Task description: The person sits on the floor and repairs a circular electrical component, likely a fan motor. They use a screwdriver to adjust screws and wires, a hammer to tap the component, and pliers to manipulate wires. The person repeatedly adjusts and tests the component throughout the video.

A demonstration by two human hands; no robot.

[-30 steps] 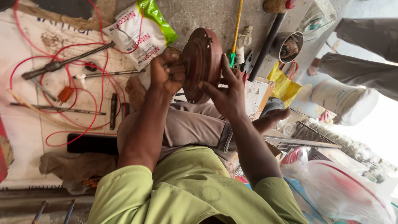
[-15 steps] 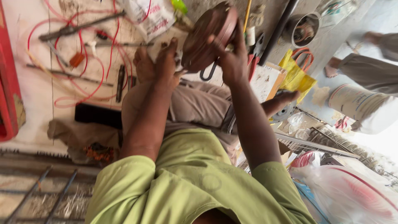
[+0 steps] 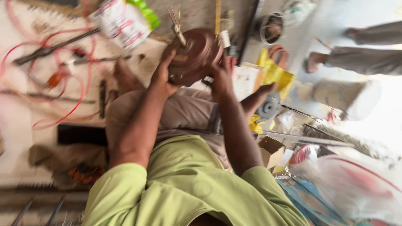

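I've got both hands clamped on the round brown motor housing [image 3: 197, 54], 12 o'clock above my lap: left hand [image 3: 165, 75] at its 8, right hand [image 3: 221, 77] at 4; looks heavy, rigid metal w/ fragile wire leads [image 3: 176, 16], so I'd grip rim.

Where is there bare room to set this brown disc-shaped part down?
Both hands, left hand and right hand, grip the brown round part. Barest patch: pale mat below the red wire, above the dark slab. Crowded: tools upper left; yellow bag and clutter at right.

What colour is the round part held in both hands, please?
The round part is reddish-brown, seen in the head view.
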